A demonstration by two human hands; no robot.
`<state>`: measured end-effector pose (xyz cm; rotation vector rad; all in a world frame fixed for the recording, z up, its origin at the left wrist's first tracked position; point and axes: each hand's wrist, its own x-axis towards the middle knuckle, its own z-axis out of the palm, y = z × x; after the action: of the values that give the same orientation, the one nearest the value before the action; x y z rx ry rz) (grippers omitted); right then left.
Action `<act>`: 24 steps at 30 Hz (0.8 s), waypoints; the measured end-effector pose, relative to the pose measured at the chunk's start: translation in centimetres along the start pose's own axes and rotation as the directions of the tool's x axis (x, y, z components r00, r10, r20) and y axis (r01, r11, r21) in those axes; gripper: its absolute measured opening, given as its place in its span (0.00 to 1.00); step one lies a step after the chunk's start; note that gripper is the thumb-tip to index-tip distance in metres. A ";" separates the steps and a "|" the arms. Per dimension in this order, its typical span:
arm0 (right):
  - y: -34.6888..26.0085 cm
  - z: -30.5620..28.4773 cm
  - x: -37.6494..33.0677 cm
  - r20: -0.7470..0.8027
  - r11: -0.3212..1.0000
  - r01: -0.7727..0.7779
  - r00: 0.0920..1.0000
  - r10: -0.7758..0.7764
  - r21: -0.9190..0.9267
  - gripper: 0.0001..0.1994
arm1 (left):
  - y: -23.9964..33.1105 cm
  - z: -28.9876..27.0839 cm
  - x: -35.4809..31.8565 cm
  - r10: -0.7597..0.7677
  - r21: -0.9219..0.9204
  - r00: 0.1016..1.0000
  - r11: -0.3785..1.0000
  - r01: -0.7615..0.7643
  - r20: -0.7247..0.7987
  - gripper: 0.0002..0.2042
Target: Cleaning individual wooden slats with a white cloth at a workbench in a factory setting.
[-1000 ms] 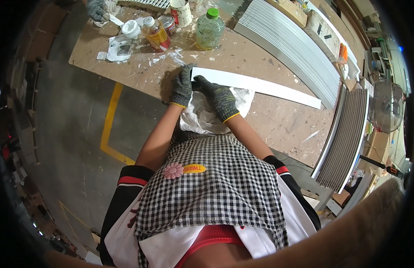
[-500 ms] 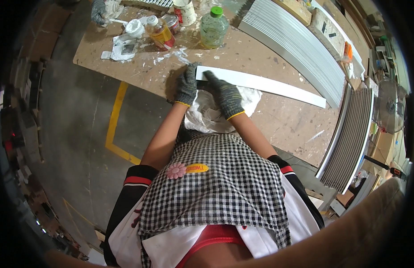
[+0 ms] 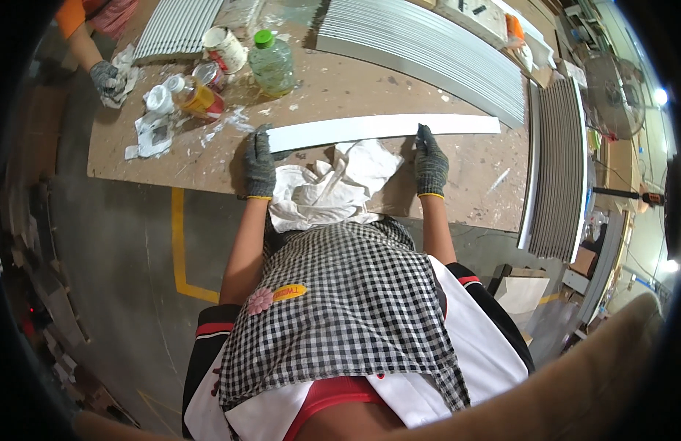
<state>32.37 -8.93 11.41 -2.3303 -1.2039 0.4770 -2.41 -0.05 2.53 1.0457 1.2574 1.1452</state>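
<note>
A long white strip [image 3: 355, 130] runs sideways in front of me over the brown work table [image 3: 473, 173]. My left hand [image 3: 260, 165], in a dark grey knit glove, is closed on the strip's left end. Farther along, toward the right end, my right hand [image 3: 431, 162] grips the lower edge between thumb and fingers, in a matching glove. Between my hands a crumpled white cloth [image 3: 326, 187] lies on the table's near edge, just below the strip. The fingers behind the strip are partly hidden.
Several stacked white strips [image 3: 421, 55] lie at the back; another stack [image 3: 553, 169] stands at the right. A green-capped bottle [image 3: 272, 66], a yellow-red bottle [image 3: 197, 98] and a paint-smeared can [image 3: 224, 50] stand at the back left. Beyond, a co-worker's gloved hand [image 3: 109, 81] holds a rag.
My right hand has slid right along the strip, away from my left hand. The strip now lies more level. My view has turned rightward, and the co-worker's arm shows more.
</note>
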 end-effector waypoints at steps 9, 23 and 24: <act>0.9 0.0 -0.1 0.079 0.972 0.079 0.992 -0.098 0.220 0.18 | -0.3 -0.3 0.5 0.088 0.074 0.995 0.993 -0.091 0.037 0.22; 6.6 -4.5 3.2 -0.041 0.984 -0.071 0.996 0.079 0.163 0.18 | 2.7 0.4 -0.5 -0.173 -0.161 0.984 0.973 0.163 -0.046 0.22; 6.5 -4.0 2.6 -0.060 0.974 0.083 0.996 -0.072 0.210 0.19 | 2.9 0.5 -0.6 -0.173 -0.165 0.984 0.972 0.164 -0.041 0.22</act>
<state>40.07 -11.05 10.89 -2.0954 -1.1551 0.4895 -2.02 -0.22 5.52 0.7765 1.2492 1.1306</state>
